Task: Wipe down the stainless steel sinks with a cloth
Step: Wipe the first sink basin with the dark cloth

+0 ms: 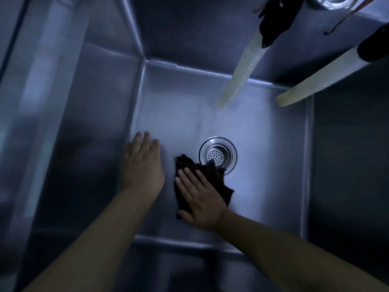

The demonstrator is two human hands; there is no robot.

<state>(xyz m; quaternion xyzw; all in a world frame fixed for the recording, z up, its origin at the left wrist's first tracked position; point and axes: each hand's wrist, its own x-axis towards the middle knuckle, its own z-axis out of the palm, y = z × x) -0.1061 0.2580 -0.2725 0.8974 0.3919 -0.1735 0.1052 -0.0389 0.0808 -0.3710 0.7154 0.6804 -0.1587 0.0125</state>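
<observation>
the right hand [200, 197] lies flat on a dark cloth [219, 182] at the centre of the frame, fingers straight and close together, pressing it to the floor of the steel sink [263, 144]. the cloth's upper edge overlaps the round drain strainer [217, 154]. the left hand [142, 163] rests just left, fingers straight and slightly spread. two pale hoses [242, 68] hang at upper right.

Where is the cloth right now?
In the head view the dark cloth lies flat on the sink floor, pressed under the right hand, its far edge just touching the drain.
</observation>
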